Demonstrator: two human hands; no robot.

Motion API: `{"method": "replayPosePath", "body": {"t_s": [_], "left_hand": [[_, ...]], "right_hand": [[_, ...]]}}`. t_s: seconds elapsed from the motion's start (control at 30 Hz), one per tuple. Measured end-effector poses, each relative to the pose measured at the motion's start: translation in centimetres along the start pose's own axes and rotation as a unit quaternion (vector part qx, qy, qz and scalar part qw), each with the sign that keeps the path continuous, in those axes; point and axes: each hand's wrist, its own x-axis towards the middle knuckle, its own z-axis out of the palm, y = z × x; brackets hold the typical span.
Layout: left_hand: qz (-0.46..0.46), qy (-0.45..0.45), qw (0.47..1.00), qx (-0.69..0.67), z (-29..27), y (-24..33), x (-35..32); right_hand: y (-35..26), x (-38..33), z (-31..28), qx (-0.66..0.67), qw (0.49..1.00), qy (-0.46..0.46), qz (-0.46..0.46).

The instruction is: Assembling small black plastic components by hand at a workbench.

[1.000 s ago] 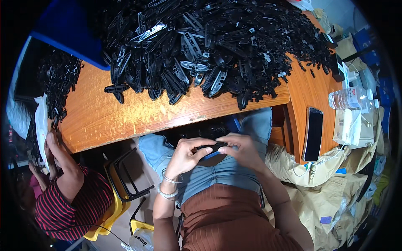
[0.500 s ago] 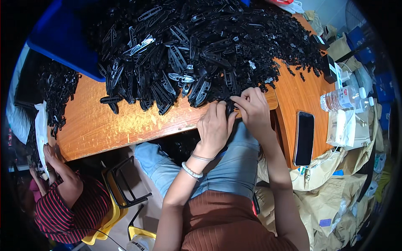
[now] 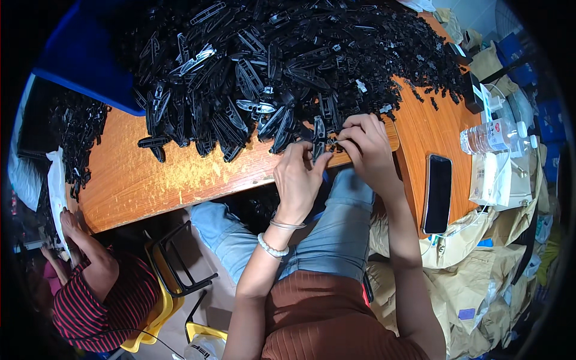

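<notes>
Between the thumb and fingers of my left hand stands a long black plastic part, tilted upright at the table's front edge. My right hand is close beside it, its fingers bent and pinched together near the part's right side. Whatever those fingertips hold is too small and dark to make out. Just beyond both hands lies a big heap of similar long black plastic parts. Toward the right, the heap turns into much smaller black pieces.
A blue bin leans over the wooden table at the left. On the right side are a phone, water bottles and a white box. Brown paper covers the lower right. Another person sits at lower left.
My hands have drawn slightly apart. The long black part, mostly hidden between them before, now shows upright in my left hand. The whole view has shifted slightly.
</notes>
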Motion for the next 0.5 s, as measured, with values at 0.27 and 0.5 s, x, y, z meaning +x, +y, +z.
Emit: {"method": "replayPosePath", "body": {"t_s": [0.27, 0.5], "left_hand": [[-0.025, 0.026, 0.999, -0.026, -1.3, 0.3, -0.9], [-0.118, -0.009, 0.985, -0.123, -3.1, -1.7, -2.9]], "right_hand": [[-4.0, -5.6, 2.6, 0.413, 0.869, 0.088, 0.257], [-3.8, -5.9, 4.5, 0.422, 0.879, 0.072, 0.211]]}}
